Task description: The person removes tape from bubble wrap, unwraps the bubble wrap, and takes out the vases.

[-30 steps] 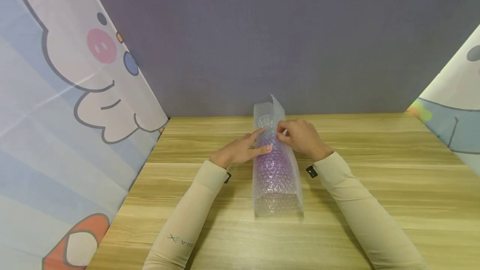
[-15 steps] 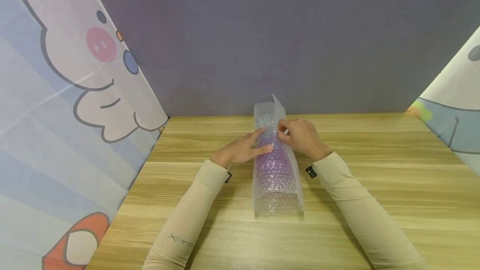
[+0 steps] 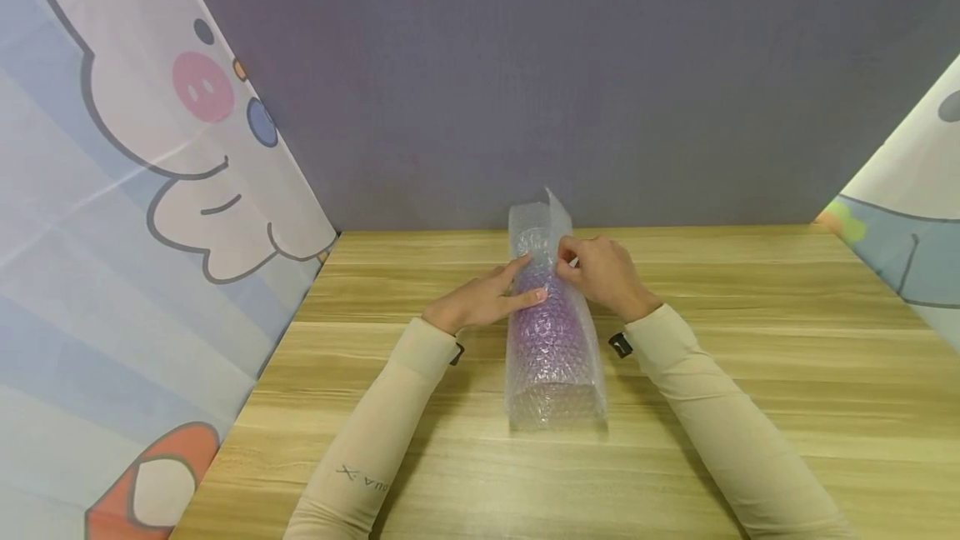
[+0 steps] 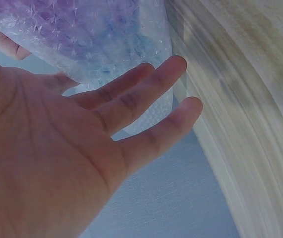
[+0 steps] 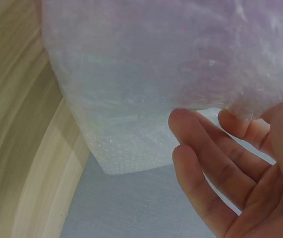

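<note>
A purple and pale-blue object, its kind hidden by the wrapping, lies inside clear bubble wrap in the middle of the table. My left hand rests against the roll's left side, thumb and index finger laid over its top. In the left wrist view the other fingers are nearly straight, beside the wrap. On the right, my right hand pinches the free edge of the bubble wrap between thumb and index finger. Its remaining fingers are loosely bent in the right wrist view.
The wood-grain table meets a grey wall at the back, close behind the roll's far end. A cartoon-printed curtain hangs along the left side, and another printed panel stands at the right.
</note>
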Action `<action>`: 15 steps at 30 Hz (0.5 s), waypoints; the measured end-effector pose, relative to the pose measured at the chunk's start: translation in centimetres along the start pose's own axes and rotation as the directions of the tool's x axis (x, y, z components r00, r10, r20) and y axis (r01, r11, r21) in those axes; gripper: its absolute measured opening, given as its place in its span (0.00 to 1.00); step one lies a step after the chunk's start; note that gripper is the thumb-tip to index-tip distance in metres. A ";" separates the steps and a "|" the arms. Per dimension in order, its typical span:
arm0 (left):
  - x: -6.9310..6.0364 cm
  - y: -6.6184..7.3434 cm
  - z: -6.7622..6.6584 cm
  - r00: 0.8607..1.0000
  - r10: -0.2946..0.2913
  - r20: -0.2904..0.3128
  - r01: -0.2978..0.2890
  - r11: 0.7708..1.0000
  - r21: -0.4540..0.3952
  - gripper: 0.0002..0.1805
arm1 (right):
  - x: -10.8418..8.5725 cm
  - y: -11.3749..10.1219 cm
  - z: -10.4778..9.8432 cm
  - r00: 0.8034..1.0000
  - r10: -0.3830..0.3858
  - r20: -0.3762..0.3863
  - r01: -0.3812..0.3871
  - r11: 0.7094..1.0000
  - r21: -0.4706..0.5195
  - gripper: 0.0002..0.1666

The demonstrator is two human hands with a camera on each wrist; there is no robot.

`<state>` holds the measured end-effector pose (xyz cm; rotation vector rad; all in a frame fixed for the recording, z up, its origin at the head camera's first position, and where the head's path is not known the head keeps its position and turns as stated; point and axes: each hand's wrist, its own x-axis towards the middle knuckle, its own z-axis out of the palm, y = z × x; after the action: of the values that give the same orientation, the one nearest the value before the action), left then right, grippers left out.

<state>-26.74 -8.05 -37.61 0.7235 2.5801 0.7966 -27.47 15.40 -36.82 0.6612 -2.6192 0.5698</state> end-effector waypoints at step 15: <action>-0.1 0.3 0.0 1.000 -0.001 0.003 0.001 1.000 0.002 0.52 | -0.1 0.0 0.0 0.999 0.043 0.001 -0.043 0.998 0.038 0.05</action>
<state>-26.52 -7.91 -37.47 0.7228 2.5793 0.7917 -27.43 15.43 -36.89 0.6179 -2.6344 0.6332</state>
